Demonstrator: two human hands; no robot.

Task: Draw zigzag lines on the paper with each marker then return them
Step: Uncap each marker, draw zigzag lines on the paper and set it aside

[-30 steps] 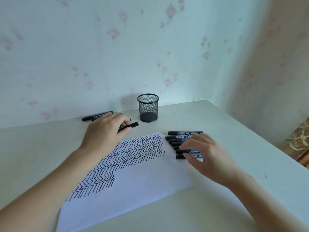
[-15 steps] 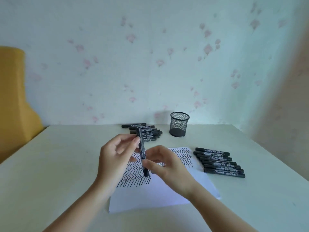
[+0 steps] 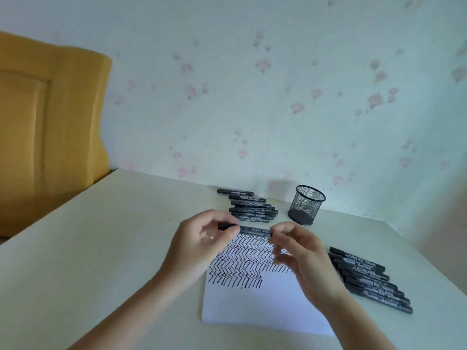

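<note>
Pale table (image 3: 106,248): paper (image 3: 252,306), 2 marker groups (image 3: 250,207) (image 3: 369,279), mesh cup (image 3: 306,205).

No text can be read. The black markers by the table's right edge (image 3: 370,280) and those near its back edge (image 3: 250,205) bear white label print, too blurred to make out.

a black mesh pen cup (image 3: 307,205) stood upright on a pale table (image 3: 106,236) near floral wallpaper (image 3: 252,97); a yellow panelled door (image 3: 45,117) showed at the left
</note>
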